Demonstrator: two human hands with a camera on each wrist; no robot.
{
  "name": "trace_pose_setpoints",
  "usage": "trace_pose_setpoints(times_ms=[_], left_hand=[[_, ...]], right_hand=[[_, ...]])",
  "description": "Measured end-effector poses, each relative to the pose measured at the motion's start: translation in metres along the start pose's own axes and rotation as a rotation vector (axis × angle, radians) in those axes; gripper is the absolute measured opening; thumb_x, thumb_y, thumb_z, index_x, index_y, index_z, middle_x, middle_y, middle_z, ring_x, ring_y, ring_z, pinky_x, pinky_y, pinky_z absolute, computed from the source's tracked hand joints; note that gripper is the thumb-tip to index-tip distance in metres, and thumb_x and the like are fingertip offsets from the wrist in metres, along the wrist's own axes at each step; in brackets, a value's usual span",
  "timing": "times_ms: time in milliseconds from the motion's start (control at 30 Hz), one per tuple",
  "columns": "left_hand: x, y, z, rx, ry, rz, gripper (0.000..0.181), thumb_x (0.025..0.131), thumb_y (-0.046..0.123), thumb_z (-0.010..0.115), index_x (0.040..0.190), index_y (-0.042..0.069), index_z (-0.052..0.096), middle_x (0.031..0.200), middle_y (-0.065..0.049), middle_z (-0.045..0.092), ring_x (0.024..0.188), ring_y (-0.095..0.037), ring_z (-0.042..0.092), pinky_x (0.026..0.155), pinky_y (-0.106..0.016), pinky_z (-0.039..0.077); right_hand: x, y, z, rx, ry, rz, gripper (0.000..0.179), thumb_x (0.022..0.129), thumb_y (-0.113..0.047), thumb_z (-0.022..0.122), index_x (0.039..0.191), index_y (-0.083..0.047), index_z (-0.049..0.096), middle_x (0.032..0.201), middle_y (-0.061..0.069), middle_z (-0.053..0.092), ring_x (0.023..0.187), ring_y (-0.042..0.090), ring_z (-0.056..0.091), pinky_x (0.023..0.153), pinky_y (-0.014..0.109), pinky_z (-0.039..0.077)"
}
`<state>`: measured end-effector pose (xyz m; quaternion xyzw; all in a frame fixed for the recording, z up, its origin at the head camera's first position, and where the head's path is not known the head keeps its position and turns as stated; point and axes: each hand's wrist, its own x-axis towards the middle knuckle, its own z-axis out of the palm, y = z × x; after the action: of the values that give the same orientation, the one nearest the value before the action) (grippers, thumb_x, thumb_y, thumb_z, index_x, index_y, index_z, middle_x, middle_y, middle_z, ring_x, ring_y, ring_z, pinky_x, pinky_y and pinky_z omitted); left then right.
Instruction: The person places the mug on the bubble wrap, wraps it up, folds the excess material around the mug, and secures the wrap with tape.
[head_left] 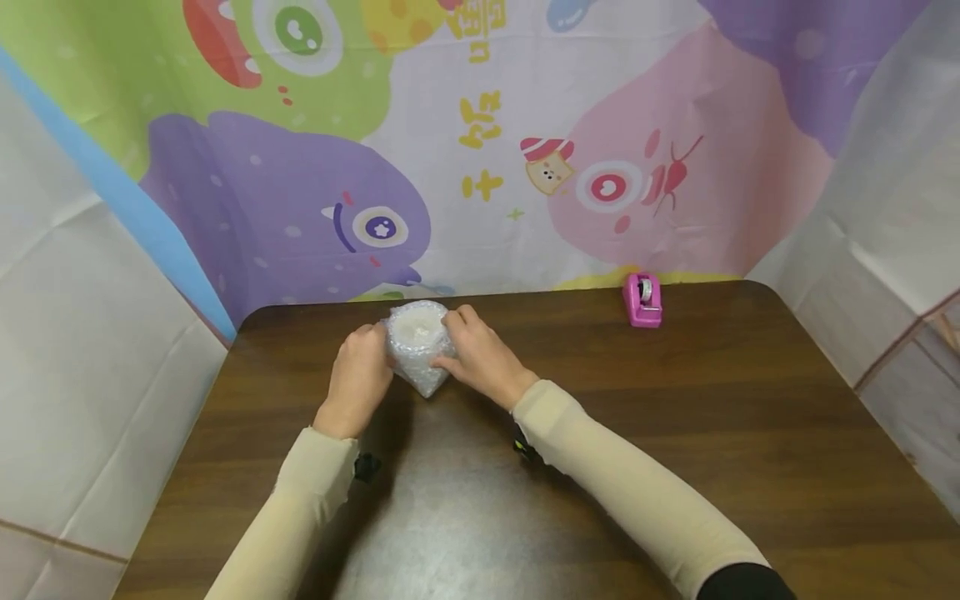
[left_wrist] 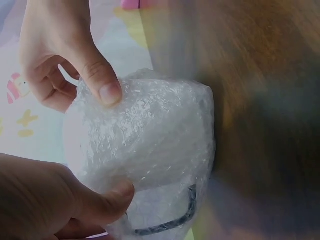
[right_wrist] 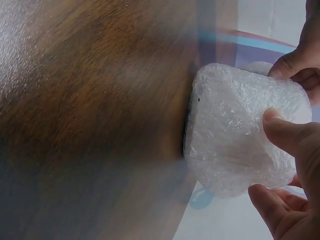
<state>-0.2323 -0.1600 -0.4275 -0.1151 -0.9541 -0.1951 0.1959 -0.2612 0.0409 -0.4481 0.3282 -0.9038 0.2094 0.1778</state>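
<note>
Makeshift recording booth, cartoon-monster backdrop (head_left: 480, 142), white side sheets, wooden table (head_left: 675, 433)

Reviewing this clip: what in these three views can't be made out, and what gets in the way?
- What the bubble-wrapped bundle holds: all views, the wrap covers it; a dark curved line shows through in the left wrist view, unidentifiable.
- Left hand fingertips: head view, hidden behind the bundle.
- Right hand palm side: head view, turned away.
- Pink tape dispenser: too small in the head view, cut off by the top edge in the left wrist view.
- Wooden table: wrist views, smeared by blur.
</note>
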Motion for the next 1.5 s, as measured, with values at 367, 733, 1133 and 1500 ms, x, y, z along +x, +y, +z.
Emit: trace_pose_setpoints(times_ms=[367,733,1133,1500], left_hand=[[0.005,-0.005,0.000,0.011,0.005,-0.016,0.019,0.073,-0.021,0.060,0.089,-0.010,0.065,0.083,-0.027,0.066,0.082,-0.052,0.068,0.070,-0.061,0.056],[0.008,-0.015,-0.001,-0.045,-0.015,-0.030,0.025,0.074,-0.023,0.054,0.090,-0.008,0.066,0.085,-0.026,0.068,0.083,-0.051,0.069,0.068,-0.060,0.055],[0.011,-0.023,-0.001,-0.081,-0.076,-0.094,0.028,0.080,-0.014,0.072,0.108,-0.009,0.069,0.103,-0.029,0.072,0.097,-0.050,0.070,0.082,-0.060,0.057],[0.015,-0.026,-0.002,-0.103,-0.081,-0.115,0.034,0.080,-0.012,0.075,0.114,-0.009,0.069,0.110,-0.030,0.072,0.101,-0.050,0.070,0.085,-0.060,0.057]], right_hand=[[0.008,0.000,0.003,-0.002,-0.002,0.021,0.060,0.085,-0.030,0.085,0.121,0.008,0.056,0.112,0.020,0.058,0.090,0.026,0.067,0.084,0.029,0.062],[0.013,0.004,0.005,0.005,-0.006,0.014,0.062,0.085,-0.033,0.084,0.123,0.007,0.057,0.117,0.021,0.061,0.098,0.029,0.068,0.091,0.033,0.060],[0.016,0.002,0.007,-0.053,-0.006,0.023,0.063,0.083,-0.038,0.083,0.123,0.005,0.058,0.119,0.020,0.064,0.110,0.033,0.062,0.100,0.036,0.055],[0.019,0.000,0.010,-0.086,0.007,0.030,0.064,0.082,-0.040,0.083,0.121,0.004,0.058,0.116,0.019,0.063,0.104,0.032,0.063,0.097,0.036,0.056]])
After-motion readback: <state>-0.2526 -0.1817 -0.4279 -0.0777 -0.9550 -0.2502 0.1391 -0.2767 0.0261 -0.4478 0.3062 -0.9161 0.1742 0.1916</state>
